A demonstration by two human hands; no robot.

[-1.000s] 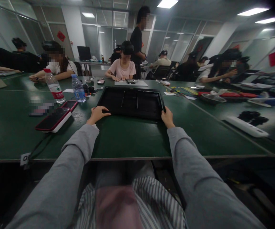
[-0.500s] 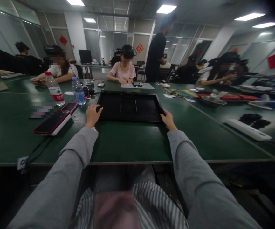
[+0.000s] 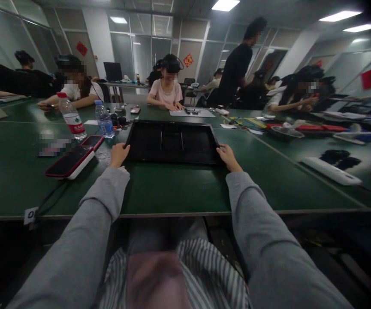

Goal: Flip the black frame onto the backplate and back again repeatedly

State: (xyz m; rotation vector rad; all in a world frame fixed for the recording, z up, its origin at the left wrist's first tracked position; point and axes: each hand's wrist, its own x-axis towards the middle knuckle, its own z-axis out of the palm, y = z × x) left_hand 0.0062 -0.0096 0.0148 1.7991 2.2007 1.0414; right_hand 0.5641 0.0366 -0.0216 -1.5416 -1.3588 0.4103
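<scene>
A shallow black rectangular tray [image 3: 143,143] with a raised rim lies on the green table in front of me. Two thin metal strips run front to back across its middle. My left hand [image 3: 119,155] grips its left side near the front corner, thumb on the rim. At the opposite corner my right hand [image 3: 228,157] is closed on the right side. The fingertips under the edges are hidden on both sides.
Left of the tray stand a red-capped water bottle [image 3: 72,118] and a blue-capped bottle [image 3: 104,121], near a phone [image 3: 67,161] on a white block. A white power strip [image 3: 330,171] lies to the right. Several people sit around the green table [image 3: 175,191].
The tray's left side sits slightly further left, and my left hand has moved left with it. My right hand keeps its grip. The standing person in black has moved right and leans over.
</scene>
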